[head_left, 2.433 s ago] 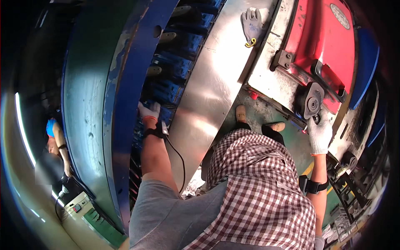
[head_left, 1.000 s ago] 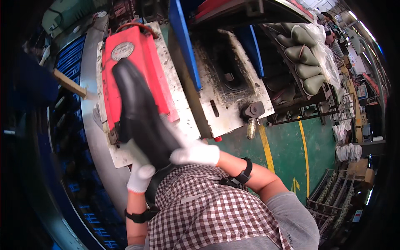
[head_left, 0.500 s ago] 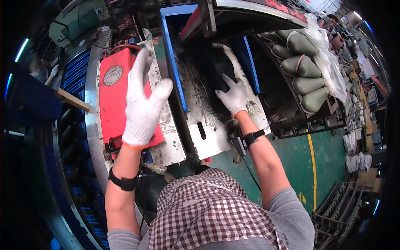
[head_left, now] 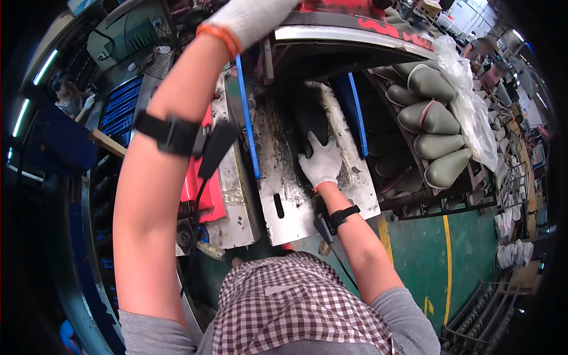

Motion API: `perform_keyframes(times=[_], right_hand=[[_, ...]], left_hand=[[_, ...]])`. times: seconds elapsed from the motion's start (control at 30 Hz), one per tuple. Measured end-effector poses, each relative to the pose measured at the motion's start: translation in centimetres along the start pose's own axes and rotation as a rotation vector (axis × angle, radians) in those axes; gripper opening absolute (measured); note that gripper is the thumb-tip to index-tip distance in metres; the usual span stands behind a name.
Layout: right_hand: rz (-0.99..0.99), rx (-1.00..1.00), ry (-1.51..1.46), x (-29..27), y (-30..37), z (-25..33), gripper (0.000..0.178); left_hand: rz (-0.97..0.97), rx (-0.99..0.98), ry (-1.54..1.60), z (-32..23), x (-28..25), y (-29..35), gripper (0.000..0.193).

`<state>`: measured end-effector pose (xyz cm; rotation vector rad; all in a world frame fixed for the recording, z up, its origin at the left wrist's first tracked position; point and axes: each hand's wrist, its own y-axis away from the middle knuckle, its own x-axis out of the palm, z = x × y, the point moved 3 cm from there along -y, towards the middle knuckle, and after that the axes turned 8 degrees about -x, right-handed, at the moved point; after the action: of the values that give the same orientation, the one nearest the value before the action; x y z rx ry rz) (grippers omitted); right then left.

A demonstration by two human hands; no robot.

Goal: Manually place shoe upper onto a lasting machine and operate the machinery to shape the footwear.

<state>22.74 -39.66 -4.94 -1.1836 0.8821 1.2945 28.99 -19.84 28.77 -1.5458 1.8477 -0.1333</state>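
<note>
My right hand (head_left: 322, 161), in a white knit glove, rests with spread fingers at the near end of a dark, smooth piece (head_left: 310, 118) on a scuffed metal plate (head_left: 299, 216). Deep shadow hides much of that piece, and its kind cannot be made out. Raised far forward, my left hand (head_left: 251, 18) wears a matching glove and runs out of the top of the view. Its fingers are out of sight, close to the upper part of the machine (head_left: 355, 36), which overhangs the plate.
Blue guards (head_left: 357, 112) flank the plate. To the right, several olive-green boots (head_left: 436, 118) lie stacked on a rack beside clear plastic sheeting (head_left: 464, 100). A red box (head_left: 207, 195) sits beneath my left forearm. Another person (head_left: 71, 97) is at the far left.
My left hand has risen from above the red box, forward to the machine's top. My right hand has drawn slightly back toward me along the plate, fingers still spread.
</note>
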Motion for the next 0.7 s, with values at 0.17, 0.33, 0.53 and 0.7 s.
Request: perform_keyframes(times=[0.17, 0.33, 0.53, 0.7], right_hand=[[0.003, 0.006, -0.041, -0.6, 0.4, 0.3, 0.073], [0.075, -0.067, -0.254, -1.5, 0.4, -1.5, 0.076], [-0.365, -0.034, -0.492, -3.2, 9.2, -7.6, 0.033], [-0.579, 0.52, -0.649, 0.4, 20.3, -11.1, 0.013]], left_hand=[[0.303, -0.055, 0.075, -1.0, 0.0, -3.3, 0.027], [0.182, -0.24, -0.103, 0.0, 1.5, -3.7, 0.064], [-0.078, 0.025, -0.313, 0.2, 6.3, 3.6, 0.051], [-0.193, 0.242, -0.363, 0.9, 12.1, 11.9, 0.043]])
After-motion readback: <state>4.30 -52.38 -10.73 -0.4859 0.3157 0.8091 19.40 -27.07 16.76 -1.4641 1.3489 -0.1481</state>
